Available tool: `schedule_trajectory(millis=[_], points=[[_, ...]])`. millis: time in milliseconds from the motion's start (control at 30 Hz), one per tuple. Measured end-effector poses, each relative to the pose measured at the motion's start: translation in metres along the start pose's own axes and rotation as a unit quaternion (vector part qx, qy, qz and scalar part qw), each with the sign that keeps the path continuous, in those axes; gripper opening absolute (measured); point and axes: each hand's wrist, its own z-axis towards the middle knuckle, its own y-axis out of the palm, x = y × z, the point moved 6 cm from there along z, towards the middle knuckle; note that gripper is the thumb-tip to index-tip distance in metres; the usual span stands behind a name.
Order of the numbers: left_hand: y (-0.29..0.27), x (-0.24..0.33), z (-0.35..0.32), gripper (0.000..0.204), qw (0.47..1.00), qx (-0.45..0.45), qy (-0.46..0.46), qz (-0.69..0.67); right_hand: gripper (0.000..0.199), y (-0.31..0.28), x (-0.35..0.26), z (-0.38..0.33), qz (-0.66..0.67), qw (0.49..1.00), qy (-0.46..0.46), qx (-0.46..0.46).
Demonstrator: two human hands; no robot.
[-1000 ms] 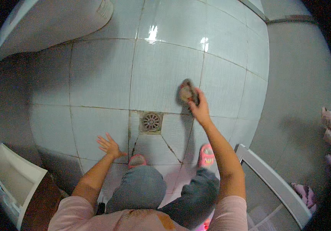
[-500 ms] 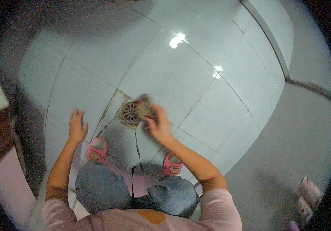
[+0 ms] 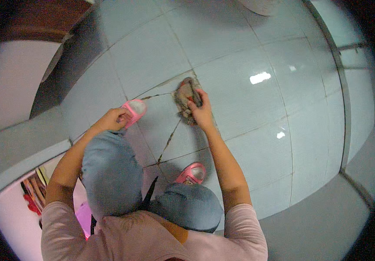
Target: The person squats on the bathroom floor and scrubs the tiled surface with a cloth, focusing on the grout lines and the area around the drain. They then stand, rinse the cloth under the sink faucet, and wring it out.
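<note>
A crumpled grey-brown rag [image 3: 184,96] with reddish patches lies on the tiled floor in front of me, and my right hand [image 3: 202,109] grips its right side. The rag covers the floor drain, whose grate is hidden. My left hand [image 3: 117,118] hangs over my left knee with its fingers curled, right beside the pink slipper [image 3: 136,111] on my left foot. Nothing shows in those fingers. The other pink slipper [image 3: 192,173] is near my right knee.
Pale glossy tiles [image 3: 239,108] with dark, dirty joints surround the drain area. A white rounded fixture [image 3: 259,5] stands at the far edge. On the left runs a low raised sill [image 3: 30,150], with colourful items [image 3: 33,191] beyond it. A wall edge [image 3: 342,108] bounds the right.
The view has turned. My right hand with the rag has moved onto the drain and covers it. My left hand has come from open above the floor to curled beside the left slipper.
</note>
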Motion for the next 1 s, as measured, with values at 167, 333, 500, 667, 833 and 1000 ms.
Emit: schedule_trajectory(millis=[167, 333, 500, 667, 833, 1000], points=[[-0.021, -0.054, -0.078, 0.018, 0.998, 0.035, -0.051, -0.001, 0.063, 0.023, 0.016, -0.050, 0.272, 0.900, 0.306, -0.153], [0.003, -0.211, -0.218, 0.013, 0.961, 0.136, -0.144, -0.190, 0.065, 0.106, 0.030, -0.111, 0.003, 0.926, 0.242, -0.290], [0.027, -0.275, -0.240, 0.013, 0.934, 0.212, -0.229, -0.176, 0.050, 0.219, 0.070, -0.170, -0.252, 0.854, -0.142, -0.433], [0.042, -0.303, -0.267, 0.014, 0.943, 0.153, -0.295, -0.013, 0.037, 0.300, 0.065, -0.228, -0.350, 0.721, -0.417, -0.428], [0.038, -0.254, -0.268, 0.014, 0.881, 0.182, -0.435, -0.028, 0.029, 0.312, 0.074, -0.162, -0.414, 0.777, -0.269, -0.390], [0.074, -0.241, -0.334, 0.016, 0.904, 0.235, -0.323, -0.151, 0.054, 0.193, -0.001, -0.047, -0.489, 0.829, -0.252, -0.104]])
